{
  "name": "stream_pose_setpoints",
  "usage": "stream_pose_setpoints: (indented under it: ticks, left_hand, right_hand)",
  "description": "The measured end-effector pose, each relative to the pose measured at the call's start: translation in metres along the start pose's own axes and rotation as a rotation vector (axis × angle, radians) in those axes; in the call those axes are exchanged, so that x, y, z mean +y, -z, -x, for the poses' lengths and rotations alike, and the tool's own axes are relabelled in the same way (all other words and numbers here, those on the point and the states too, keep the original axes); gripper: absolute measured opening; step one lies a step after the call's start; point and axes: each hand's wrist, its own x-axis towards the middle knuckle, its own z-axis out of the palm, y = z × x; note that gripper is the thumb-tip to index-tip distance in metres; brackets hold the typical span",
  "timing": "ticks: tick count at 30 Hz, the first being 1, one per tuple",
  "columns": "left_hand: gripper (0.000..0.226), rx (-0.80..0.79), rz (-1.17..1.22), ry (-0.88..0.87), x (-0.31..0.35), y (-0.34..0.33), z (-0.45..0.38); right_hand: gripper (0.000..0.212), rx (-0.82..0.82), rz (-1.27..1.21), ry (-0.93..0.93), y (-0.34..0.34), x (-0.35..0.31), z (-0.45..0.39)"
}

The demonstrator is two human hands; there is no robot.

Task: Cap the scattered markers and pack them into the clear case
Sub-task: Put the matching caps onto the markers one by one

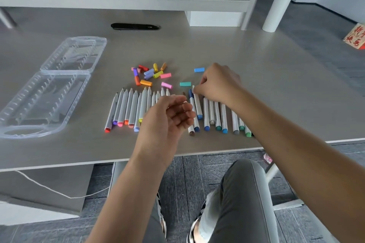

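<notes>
A row of markers lay side by side on the grey desk, tips pointing away from the person and coloured end caps toward the near edge. Taking that row as the landmark: the loose caps sat in a small heap just beyond its left half, red, orange, yellow, purple and pale blue among them. Two pink caps lay to the right of the heap, a teal cap just beyond the middle of the row, and a light-blue cap farther back from it.

The clear case lay open and well to the left of the row, its two ribbed halves spread flat on the desk, with no marker in it.

The right hand was at the far end of the row's right half, fingers curled, its fingertips pinching the tip end of a white marker whose blue end pointed toward the person. That marker lay just beside a dark-blue-tipped marker. The left hand hovered above the middle of the row, palm turned inward, fingers loosely bent and holding nothing.

Beyond the row, toward the back of the desk, was a black cable slot. A white post stood off the desk's far right corner.
</notes>
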Motion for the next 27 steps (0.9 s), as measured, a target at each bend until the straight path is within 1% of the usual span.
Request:
stream_pose_setpoints:
  ticks: [5, 7, 9, 12, 13, 15, 16, 17, 18, 20, 22, 23, 25, 26, 27]
  left_hand:
    - [0.020, 0.000, -0.039, -0.041, 0.002, 0.003, -0.001]
    - [0.020, -0.003, -0.134, -0.089, 0.001, 0.005, -0.006]
    - [0.019, 0.002, -0.337, -0.193, -0.001, 0.006, -0.011]
    - [0.007, 0.048, -0.681, -0.393, -0.003, 0.002, -0.022]
    - [0.007, 0.070, -0.748, -0.421, -0.003, -0.001, -0.024]
    - [0.025, 0.077, -0.777, -0.379, -0.003, -0.011, -0.030]
    - [0.035, 0.055, -0.723, -0.311, -0.003, -0.016, -0.033]
    - [0.045, 0.021, -0.610, -0.224, -0.003, -0.022, -0.035]
    - [0.054, -0.018, -0.454, -0.131, -0.003, -0.027, -0.037]
    - [0.065, -0.078, -0.146, 0.015, -0.003, -0.034, -0.041]
    - [0.063, -0.109, 0.022, 0.068, -0.001, -0.034, -0.044]
    - [0.059, -0.113, 0.067, 0.081, 0.000, -0.033, -0.045]
    - [0.055, -0.108, 0.116, 0.097, 0.003, -0.030, -0.045]
    - [0.054, -0.099, 0.127, 0.099, 0.004, -0.029, -0.044]
    - [0.053, -0.090, 0.122, 0.098, 0.005, -0.028, -0.043]
  right_hand:
    - [0.039, -0.036, 0.175, -0.002, 0.001, -0.016, -0.007]
    - [0.044, -0.054, 0.185, -0.016, 0.003, -0.019, -0.009]
    - [0.044, -0.065, 0.064, -0.064, 0.007, -0.015, -0.012]
    - [0.036, -0.042, -0.313, -0.107, 0.021, -0.002, -0.013]
    - [0.031, -0.042, -0.443, -0.118, 0.028, 0.002, -0.012]
    - [0.024, -0.082, -0.609, -0.139, 0.037, 0.007, -0.009]
    - [0.024, -0.110, -0.643, -0.142, 0.038, 0.009, -0.007]
    - [0.024, -0.135, -0.661, -0.138, 0.038, 0.009, -0.007]
    - [0.023, -0.157, -0.663, -0.131, 0.036, 0.011, -0.007]
    - [0.023, -0.181, -0.629, -0.116, 0.033, 0.015, -0.010]
    - [0.024, -0.156, -0.567, -0.100, 0.028, 0.022, -0.020]
    - [0.023, -0.109, -0.519, -0.080, 0.024, 0.027, -0.028]
    - [0.013, 0.031, -0.407, -0.048, 0.012, 0.035, -0.050]
    - [0.005, 0.076, -0.348, -0.037, 0.007, 0.038, -0.060]
    - [0.009, 0.089, -0.301, -0.032, 0.003, 0.039, -0.067]
